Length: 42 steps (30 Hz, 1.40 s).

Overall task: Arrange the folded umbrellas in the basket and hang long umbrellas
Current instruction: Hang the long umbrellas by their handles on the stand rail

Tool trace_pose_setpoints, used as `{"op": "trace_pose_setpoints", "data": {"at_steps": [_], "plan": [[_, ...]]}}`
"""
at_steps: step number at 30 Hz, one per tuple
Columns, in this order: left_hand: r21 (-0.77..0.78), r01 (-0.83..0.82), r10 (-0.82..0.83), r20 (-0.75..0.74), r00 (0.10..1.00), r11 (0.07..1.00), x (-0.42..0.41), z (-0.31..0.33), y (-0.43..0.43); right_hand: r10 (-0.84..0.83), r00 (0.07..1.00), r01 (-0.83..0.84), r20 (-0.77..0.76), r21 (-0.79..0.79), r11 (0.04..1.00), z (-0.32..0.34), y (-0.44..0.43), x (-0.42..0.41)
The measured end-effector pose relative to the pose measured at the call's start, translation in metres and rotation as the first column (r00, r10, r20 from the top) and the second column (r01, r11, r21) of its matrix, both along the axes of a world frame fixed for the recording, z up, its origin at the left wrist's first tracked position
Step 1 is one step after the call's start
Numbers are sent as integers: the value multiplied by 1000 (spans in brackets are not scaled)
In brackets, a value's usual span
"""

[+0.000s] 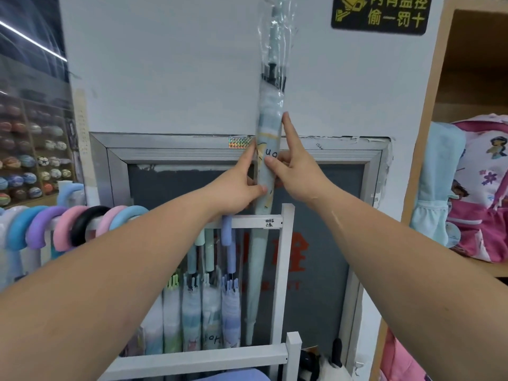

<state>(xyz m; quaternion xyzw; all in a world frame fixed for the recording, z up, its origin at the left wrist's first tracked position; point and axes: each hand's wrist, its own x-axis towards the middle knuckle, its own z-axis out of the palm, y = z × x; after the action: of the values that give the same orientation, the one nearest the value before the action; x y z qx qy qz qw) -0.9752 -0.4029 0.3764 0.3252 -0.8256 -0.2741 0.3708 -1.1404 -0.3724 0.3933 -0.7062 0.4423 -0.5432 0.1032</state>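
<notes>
A long pale-blue umbrella (pixel 270 111) in clear plastic wrap stands upright against the white wall, its tip pointing down behind the white rack rail (pixel 255 221). My left hand (pixel 236 188) grips its shaft from the left at rail height. My right hand (pixel 294 171) holds it from the right, thumb across the front and index finger stretched up along the wrap. Several long umbrellas hang from the rail by curved handles (pixel 82 226) in blue, purple, pink and black. More hang lower, their pastel canopies (pixel 192 312) inside the rack.
A white rack post (pixel 286 270) rises right of the held umbrella, with a lower crossbar (pixel 203 361). A wooden shelf (pixel 428 133) on the right holds pink bags (pixel 483 188). Shelves of balls (pixel 30 166) are at far left. A black and yellow sign (pixel 380 13) hangs above.
</notes>
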Motion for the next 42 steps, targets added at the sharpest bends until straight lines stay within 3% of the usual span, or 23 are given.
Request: {"op": "trace_pose_setpoints", "data": {"at_steps": [3,7,9,12,15,18,24,28,32,38,42], "plan": [[-22,44,-46,-100,994,999,-1,5,-2,44,999,-44,0,51,998,-10,6,-5],[-1,54,-51,-355,933,999,-6,15,-4,51,998,-48,-34,85,995,-27,10,-5],[9,66,-56,-419,906,998,-9,19,-4,48,993,-35,-109,117,993,-36,10,-4],[4,79,-70,-407,911,997,-8,15,-4,9,986,12,-167,128,992,-46,10,-6],[34,75,-58,-354,933,997,-2,5,-8,-25,999,24,25,49,999,-39,3,-10],[55,91,-77,-215,974,994,0,-3,-4,24,987,-29,156,30,999,-23,-2,-7],[117,11,-16,42,999,993,8,-4,-3,38,989,-60,142,155,986,-29,-1,-10],[85,18,-15,-43,999,996,16,15,-1,0,996,21,-88,242,970,-46,1,-9],[61,112,-97,-219,971,992,23,35,9,-31,984,80,-175,278,957,-46,-3,-9],[88,270,-255,-145,956,959,30,41,21,-30,981,87,-192,297,951,-46,-1,-13],[79,250,-239,-134,962,965,25,41,23,-23,982,83,-188,314,946,-45,3,-13]]}}
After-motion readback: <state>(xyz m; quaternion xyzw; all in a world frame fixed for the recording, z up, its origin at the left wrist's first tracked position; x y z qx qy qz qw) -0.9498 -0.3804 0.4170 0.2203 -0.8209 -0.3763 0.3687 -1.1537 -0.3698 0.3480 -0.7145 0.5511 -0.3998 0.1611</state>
